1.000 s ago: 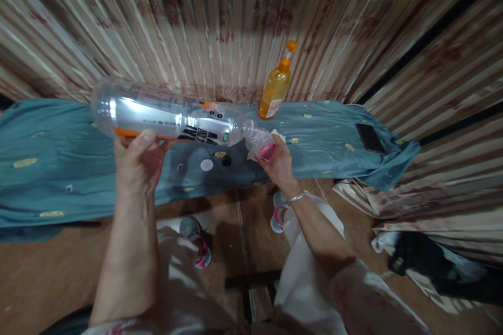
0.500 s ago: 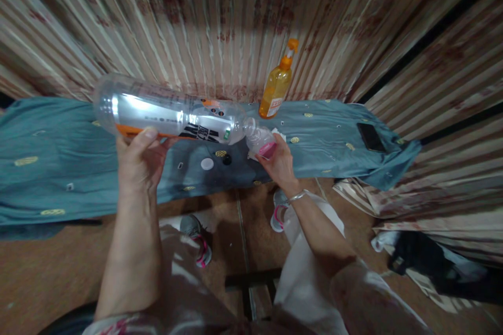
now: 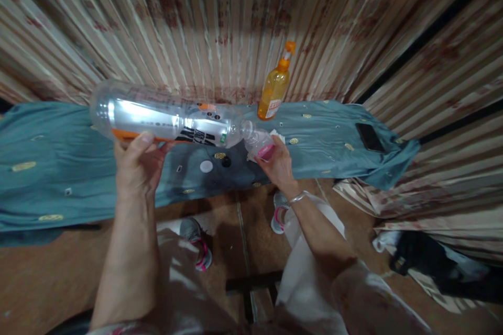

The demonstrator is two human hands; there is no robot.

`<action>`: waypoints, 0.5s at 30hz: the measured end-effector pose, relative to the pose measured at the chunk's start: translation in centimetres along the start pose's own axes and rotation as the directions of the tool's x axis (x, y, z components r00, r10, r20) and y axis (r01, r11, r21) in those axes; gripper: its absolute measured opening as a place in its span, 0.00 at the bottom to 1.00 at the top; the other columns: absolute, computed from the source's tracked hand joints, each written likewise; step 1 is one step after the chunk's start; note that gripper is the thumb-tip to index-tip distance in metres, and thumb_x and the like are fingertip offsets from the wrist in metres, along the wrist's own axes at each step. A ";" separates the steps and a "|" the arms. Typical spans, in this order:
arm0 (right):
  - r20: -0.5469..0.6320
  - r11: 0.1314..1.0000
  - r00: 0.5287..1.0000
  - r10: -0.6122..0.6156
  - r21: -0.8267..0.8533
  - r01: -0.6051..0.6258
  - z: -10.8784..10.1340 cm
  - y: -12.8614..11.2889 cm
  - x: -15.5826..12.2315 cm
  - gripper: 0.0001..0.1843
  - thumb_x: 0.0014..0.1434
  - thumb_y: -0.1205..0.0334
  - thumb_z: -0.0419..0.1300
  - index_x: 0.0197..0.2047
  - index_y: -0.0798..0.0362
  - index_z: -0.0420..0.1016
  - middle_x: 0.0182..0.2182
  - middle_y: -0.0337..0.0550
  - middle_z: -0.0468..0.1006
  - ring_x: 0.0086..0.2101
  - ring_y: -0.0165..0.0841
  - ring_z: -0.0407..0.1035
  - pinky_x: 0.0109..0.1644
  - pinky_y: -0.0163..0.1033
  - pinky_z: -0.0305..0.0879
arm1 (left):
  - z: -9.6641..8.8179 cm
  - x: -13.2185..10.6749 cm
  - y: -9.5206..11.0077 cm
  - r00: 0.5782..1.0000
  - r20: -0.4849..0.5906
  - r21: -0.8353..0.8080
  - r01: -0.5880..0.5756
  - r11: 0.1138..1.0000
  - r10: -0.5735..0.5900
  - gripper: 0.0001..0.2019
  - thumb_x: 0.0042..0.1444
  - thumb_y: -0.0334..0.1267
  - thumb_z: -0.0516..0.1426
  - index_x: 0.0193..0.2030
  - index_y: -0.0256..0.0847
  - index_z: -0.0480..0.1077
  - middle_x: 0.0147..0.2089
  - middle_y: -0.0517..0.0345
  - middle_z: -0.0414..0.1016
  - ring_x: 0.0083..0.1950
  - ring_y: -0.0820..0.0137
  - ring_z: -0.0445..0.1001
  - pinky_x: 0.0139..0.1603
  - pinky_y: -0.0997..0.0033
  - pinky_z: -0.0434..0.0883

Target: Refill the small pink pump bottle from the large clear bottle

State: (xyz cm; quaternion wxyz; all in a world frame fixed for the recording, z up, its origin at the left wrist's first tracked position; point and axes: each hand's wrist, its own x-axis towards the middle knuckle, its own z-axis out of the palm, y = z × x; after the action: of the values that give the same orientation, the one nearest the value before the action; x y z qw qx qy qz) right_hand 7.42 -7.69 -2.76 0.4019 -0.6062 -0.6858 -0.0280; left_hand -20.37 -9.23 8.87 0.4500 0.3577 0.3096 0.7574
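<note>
My left hand is wrapped round a large clear plastic bottle with a silver, orange and black label. It lies nearly level, its neck pointing right. At that neck meets the mouth of a small clear bottle, tilted toward it, with a pink patch on its side. My right hand grips this small bottle by its lower part. Whether any liquid passes between them I cannot tell. Below the large bottle, a white round cap and a small black cap lie on the cloth.
A pump bottle of yellow-orange liquid stands at the back of the teal cloth-covered table. Something white lies under the small bottle. A dark phone rests at the right. Pleated curtains hang behind.
Both bottles stay mouth to mouth in my hands. The large bottle has shifted slightly left and down in the view, along with a small shift of the whole scene.
</note>
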 end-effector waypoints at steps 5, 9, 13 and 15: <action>0.008 1.000 1.000 -0.011 -0.002 0.011 0.2 0.0 -0.2 0.40 0.48 0.59 0.67 0.60 0.58 0.54 0.56 0.59 0.67 0.57 0.47 0.62 0.60 0.56 0.62 | -0.2 0.0 0.0 1.000 -0.010 -0.015 0.010 1.000 -0.010 0.27 0.28 0.33 0.69 0.41 0.48 0.72 0.26 0.66 0.74 0.33 0.71 0.75 0.40 0.67 0.77; 0.019 1.000 1.000 -0.008 -0.008 0.009 0.1 -0.1 -0.2 0.39 0.49 0.60 0.66 0.60 0.60 0.54 0.56 0.61 0.67 0.58 0.47 0.62 0.60 0.55 0.62 | -0.2 -0.1 0.0 1.000 0.007 -0.015 0.012 1.000 -0.012 0.25 0.28 0.33 0.69 0.39 0.47 0.73 0.28 0.65 0.76 0.32 0.71 0.75 0.39 0.68 0.77; 0.015 0.999 1.000 -0.018 -0.028 0.019 0.0 -0.1 -0.2 0.38 0.50 0.59 0.66 0.60 0.61 0.55 0.56 0.62 0.67 0.58 0.47 0.61 0.60 0.54 0.62 | -0.4 -0.2 -0.1 1.000 -0.007 -0.015 0.014 1.000 -0.014 0.21 0.28 0.34 0.70 0.34 0.44 0.73 0.23 0.66 0.73 0.29 0.72 0.73 0.37 0.67 0.77; 0.007 0.999 1.000 -0.025 -0.032 0.025 0.1 -0.1 -0.2 0.38 0.50 0.59 0.66 0.60 0.61 0.55 0.55 0.62 0.68 0.58 0.47 0.62 0.60 0.54 0.62 | -0.5 -0.2 -0.2 1.000 -0.010 -0.012 0.014 1.000 -0.014 0.19 0.29 0.35 0.70 0.32 0.42 0.73 0.25 0.64 0.74 0.30 0.72 0.74 0.38 0.67 0.77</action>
State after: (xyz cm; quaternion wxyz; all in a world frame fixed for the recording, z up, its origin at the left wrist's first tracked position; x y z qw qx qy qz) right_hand 7.26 -7.87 -2.90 0.3893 -0.6040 -0.6942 -0.0421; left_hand -20.68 -9.41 8.40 0.4558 0.3488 0.3098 0.7581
